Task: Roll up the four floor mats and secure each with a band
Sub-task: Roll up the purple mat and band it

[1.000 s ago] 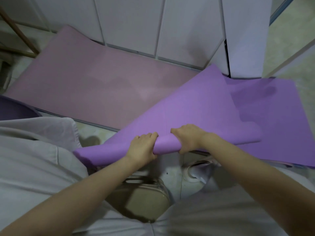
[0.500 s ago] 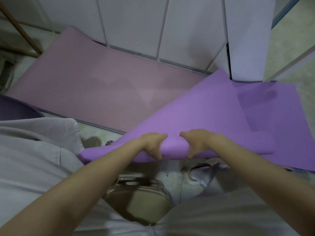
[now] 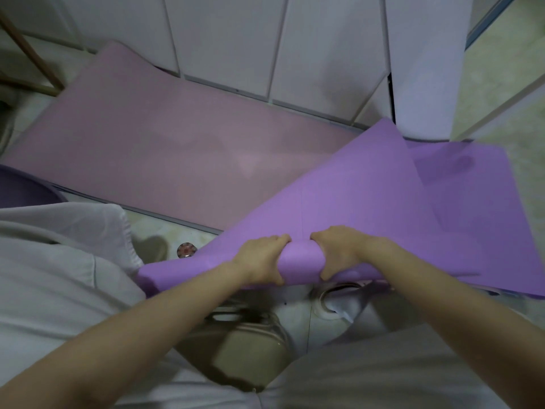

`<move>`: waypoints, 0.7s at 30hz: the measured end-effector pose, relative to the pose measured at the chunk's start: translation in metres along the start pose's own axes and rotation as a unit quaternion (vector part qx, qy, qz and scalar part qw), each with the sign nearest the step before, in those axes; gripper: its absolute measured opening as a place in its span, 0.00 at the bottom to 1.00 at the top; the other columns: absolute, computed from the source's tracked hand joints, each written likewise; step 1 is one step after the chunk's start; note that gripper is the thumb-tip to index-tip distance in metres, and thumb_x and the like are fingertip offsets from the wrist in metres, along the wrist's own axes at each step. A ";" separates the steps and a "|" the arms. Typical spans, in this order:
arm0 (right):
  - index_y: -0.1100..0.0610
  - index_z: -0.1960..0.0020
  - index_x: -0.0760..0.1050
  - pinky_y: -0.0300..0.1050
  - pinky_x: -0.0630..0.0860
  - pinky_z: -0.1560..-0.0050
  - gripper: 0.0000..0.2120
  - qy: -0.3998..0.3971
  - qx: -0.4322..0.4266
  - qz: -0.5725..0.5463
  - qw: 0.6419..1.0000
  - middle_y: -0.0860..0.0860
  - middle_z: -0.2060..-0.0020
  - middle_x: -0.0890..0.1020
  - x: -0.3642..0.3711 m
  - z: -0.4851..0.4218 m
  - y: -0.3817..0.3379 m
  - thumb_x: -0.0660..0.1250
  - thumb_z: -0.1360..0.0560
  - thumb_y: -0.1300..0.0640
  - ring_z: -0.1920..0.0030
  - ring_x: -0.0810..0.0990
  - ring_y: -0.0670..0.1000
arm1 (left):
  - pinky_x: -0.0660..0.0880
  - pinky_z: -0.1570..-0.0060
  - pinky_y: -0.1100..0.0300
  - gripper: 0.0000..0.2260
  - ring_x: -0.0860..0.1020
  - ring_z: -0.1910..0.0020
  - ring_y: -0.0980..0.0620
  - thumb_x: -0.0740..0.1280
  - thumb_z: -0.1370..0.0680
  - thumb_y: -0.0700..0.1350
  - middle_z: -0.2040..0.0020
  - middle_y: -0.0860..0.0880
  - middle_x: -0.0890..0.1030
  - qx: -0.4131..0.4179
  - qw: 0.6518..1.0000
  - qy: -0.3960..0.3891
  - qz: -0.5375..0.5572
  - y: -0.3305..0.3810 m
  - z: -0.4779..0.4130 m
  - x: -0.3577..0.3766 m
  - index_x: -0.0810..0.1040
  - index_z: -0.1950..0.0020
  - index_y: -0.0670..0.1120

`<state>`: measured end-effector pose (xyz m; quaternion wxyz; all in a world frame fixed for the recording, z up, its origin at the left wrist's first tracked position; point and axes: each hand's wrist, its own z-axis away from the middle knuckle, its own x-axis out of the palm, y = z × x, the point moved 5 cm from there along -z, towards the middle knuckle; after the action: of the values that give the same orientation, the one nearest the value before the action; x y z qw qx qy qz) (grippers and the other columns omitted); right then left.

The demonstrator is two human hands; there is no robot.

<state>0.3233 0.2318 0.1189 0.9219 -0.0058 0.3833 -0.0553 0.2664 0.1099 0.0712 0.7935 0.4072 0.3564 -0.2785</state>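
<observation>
Left hand [image 3: 259, 258] and right hand [image 3: 339, 252] have slid closer together along the rolled edge since a second ago, and the far corner of the purple mat [image 3: 368, 196] has climbed towards the wall panels [image 3: 230, 39]. At nine o'clock a dark purple curved thing [image 3: 23, 187] is cut off by the frame edge; whether it is a finished roll I cannot tell. From ten to twelve o'clock the pink mat [image 3: 177, 149] lies flat, not yet rolled. Just left of centre a small round disc [image 3: 186, 249] sits on the tiles [image 3: 165, 231], too blurred to name. At centre the two hands are close together, each clamped on the purple mat's first turn, fingers curled over it and thumbs on its near side. The rest of that mat runs off to three o'clock, partly lifted. Rolling here looks barely begun; next the roll wants turning forward, kept tight and even at both ends. No band is in view, and the roll's underside is hidden
</observation>
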 end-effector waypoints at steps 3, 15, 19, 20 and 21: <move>0.53 0.44 0.72 0.41 0.68 0.57 0.24 -0.037 -0.007 -0.038 0.999 0.51 0.51 0.80 -0.005 -0.007 -0.001 0.74 0.36 0.46 0.56 0.75 0.52 | 0.64 0.45 0.54 0.31 0.71 0.40 0.45 0.69 0.29 0.53 0.38 0.47 0.71 -0.013 0.989 0.109 -0.096 0.004 0.014 0.003 0.62 0.30 0.48; 0.52 0.37 0.66 0.43 0.68 0.54 0.32 -0.032 0.053 -0.007 0.998 0.51 0.44 0.78 -0.011 0.007 0.015 0.74 0.35 0.45 0.46 0.77 0.55 | 0.67 0.54 0.59 0.28 0.76 0.45 0.44 0.77 0.34 0.53 0.43 0.46 0.79 0.049 0.998 -0.027 -0.006 0.010 -0.028 -0.023 0.73 0.39 0.46; 0.55 0.39 0.64 0.45 0.68 0.55 0.34 0.050 0.053 0.062 0.995 0.53 0.45 0.77 -0.012 0.018 0.012 0.75 0.37 0.44 0.46 0.77 0.57 | 0.73 0.48 0.61 0.27 0.78 0.47 0.49 0.80 0.36 0.53 0.46 0.50 0.79 0.057 0.984 -0.154 0.075 0.009 -0.041 -0.029 0.75 0.42 0.47; 0.55 0.39 0.64 0.45 0.67 0.56 0.33 0.067 0.050 0.066 0.994 0.53 0.45 0.77 -0.011 0.020 0.011 0.75 0.37 0.44 0.46 0.77 0.57 | 0.74 0.47 0.60 0.26 0.78 0.48 0.50 0.80 0.37 0.52 0.47 0.51 0.80 0.055 0.976 -0.188 0.097 0.007 -0.042 -0.030 0.76 0.43 0.49; 0.56 0.39 0.64 0.46 0.67 0.56 0.33 0.077 0.050 0.063 0.994 0.53 0.45 0.77 -0.010 0.021 0.010 0.74 0.36 0.44 0.46 0.77 0.57 | 0.75 0.45 0.59 0.25 0.79 0.48 0.50 0.80 0.37 0.51 0.47 0.52 0.80 0.053 0.968 -0.217 0.111 0.005 -0.042 -0.030 0.76 0.43 0.50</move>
<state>0.3327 0.2423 0.1401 0.8903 0.0685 0.4499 -0.0159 0.2385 0.1529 0.0797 0.8549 0.4156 0.1131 -0.2892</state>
